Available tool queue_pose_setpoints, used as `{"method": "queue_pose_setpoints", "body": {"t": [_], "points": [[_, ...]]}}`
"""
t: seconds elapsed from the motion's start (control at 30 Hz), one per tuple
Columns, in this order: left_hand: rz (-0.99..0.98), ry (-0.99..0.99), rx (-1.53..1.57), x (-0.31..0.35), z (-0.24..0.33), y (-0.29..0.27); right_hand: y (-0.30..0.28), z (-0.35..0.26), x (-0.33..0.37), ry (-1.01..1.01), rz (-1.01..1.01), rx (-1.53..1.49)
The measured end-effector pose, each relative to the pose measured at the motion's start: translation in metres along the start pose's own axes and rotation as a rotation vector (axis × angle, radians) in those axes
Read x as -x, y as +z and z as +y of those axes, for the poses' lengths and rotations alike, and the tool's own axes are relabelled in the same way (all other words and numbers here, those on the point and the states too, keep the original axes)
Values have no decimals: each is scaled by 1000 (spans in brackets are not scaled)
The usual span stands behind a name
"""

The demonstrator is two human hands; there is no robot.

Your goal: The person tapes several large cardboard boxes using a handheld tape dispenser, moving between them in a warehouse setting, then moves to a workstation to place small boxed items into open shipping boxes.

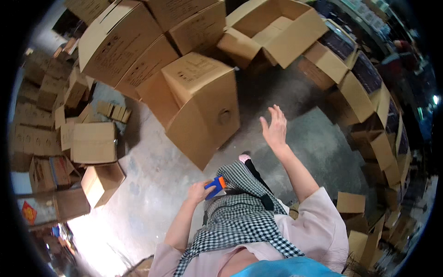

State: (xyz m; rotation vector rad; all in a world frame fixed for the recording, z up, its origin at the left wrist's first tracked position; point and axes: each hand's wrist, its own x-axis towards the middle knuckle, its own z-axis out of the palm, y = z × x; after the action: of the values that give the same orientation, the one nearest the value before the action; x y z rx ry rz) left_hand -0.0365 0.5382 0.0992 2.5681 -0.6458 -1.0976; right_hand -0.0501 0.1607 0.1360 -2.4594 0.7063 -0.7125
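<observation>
Blue-and-orange handheld tool sat gripped in left hand, before the checked apron; right hand was empty, spread, near the tilted carton. Orange end was probably best kept off the apron.

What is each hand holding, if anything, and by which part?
The left hand holds a blue-orange tool by its blue part; the right hand is empty.

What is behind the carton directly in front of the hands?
Behind the front carton, stacked printed cartons show toward the upper left and an open carton toward the upper right. Whatever the front carton itself covers cannot be seen.
</observation>
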Motion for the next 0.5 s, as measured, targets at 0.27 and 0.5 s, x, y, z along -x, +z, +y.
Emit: {"method": "queue_pose_setpoints", "body": {"t": [0.27,0.5], "points": [[-33,-112,-30,-29,-16,29,191,-76,-56,226,-453,16],[54,-494,229,-8,-49,17,250,72,-81,695,-305,-47]]}}
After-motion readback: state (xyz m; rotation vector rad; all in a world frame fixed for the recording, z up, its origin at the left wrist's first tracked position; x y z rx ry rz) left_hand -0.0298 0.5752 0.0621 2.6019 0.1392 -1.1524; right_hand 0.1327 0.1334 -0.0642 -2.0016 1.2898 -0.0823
